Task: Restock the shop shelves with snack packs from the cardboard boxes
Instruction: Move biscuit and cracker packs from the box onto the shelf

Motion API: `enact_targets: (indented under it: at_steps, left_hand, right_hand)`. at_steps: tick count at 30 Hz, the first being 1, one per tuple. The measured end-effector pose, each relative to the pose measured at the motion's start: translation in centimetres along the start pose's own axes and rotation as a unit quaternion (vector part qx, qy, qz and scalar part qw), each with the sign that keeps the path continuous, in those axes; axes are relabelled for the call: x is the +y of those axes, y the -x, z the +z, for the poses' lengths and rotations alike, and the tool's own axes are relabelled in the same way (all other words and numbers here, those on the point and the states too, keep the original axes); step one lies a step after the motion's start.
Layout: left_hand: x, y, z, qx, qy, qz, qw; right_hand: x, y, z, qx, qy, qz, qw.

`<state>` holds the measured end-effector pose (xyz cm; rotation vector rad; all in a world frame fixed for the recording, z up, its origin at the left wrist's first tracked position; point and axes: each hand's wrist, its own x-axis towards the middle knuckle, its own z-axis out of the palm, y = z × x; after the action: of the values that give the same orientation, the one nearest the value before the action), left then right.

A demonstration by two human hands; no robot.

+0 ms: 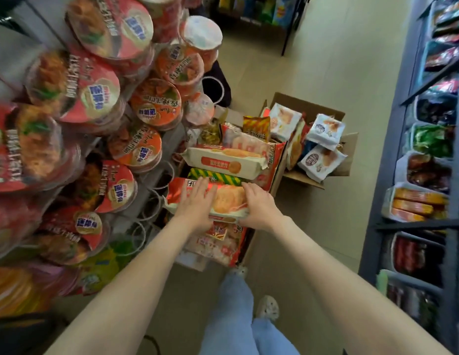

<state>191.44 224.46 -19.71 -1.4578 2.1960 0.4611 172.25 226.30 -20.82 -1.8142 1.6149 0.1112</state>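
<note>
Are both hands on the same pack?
Yes, the left hand lies flat on the red pack and the right hand grips its right end.

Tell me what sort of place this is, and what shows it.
Most likely a small shop's aisle during restocking. Instant noodle bowls are stacked at left, trays of packaged snacks fill the right shelving, and open cardboard boxes of snack packs sit on the floor between.
</note>
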Motion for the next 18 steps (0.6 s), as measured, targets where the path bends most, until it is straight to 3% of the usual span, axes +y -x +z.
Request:
enact_targets:
  at_steps: [7,18]
  left_hand:
    - [-1.5,-2.6,0.1,-0.049,-0.048,0.055,0.996]
    - [1.1,-1.5,-2.9,0.053,-0.072,0.141,0.986]
  right_hand:
    - [0.0,-1.9,0.9,-0.013,0.044,-0.002,0.999]
    - [1.9,3.8,-0.5,0.076,0.007,-0.008,0.997]
